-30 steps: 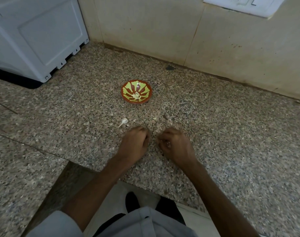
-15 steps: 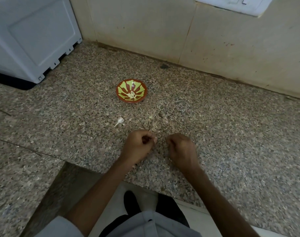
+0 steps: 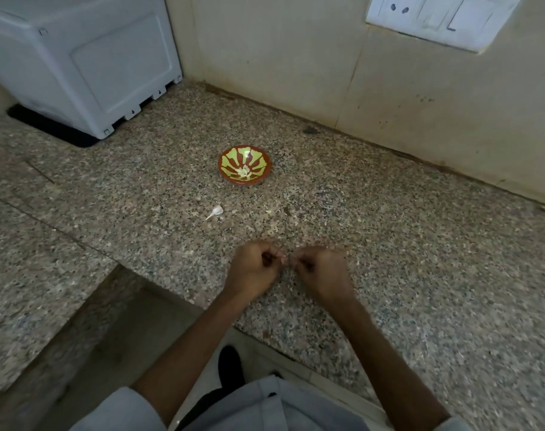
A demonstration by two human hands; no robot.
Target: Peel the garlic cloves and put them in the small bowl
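Note:
A small red-brown bowl [image 3: 221,169] with a yellow-green pattern stands on the granite counter and holds a few peeled garlic cloves [image 3: 243,172]. Nearer me and to its left, an unpeeled white clove [image 3: 216,210] lies alone on the stone. My left hand [image 3: 252,275] and my right hand [image 3: 322,273] are both curled, their fingertips meeting just above the counter near its front edge. Between the fingertips a small pale garlic clove [image 3: 284,259] is pinched, mostly hidden by the fingers.
A white appliance [image 3: 78,63] sits at the back left on a dark base. The tiled wall carries a socket plate [image 3: 436,17]. Small scraps of peel [image 3: 268,211] lie in front of the bowl. The counter edge [image 3: 177,293] drops off just below my hands.
My hands drew a little apart half a second ago and have now come back together at the fingertips. The camera view has shifted; the bowl and the loose clove stay put.

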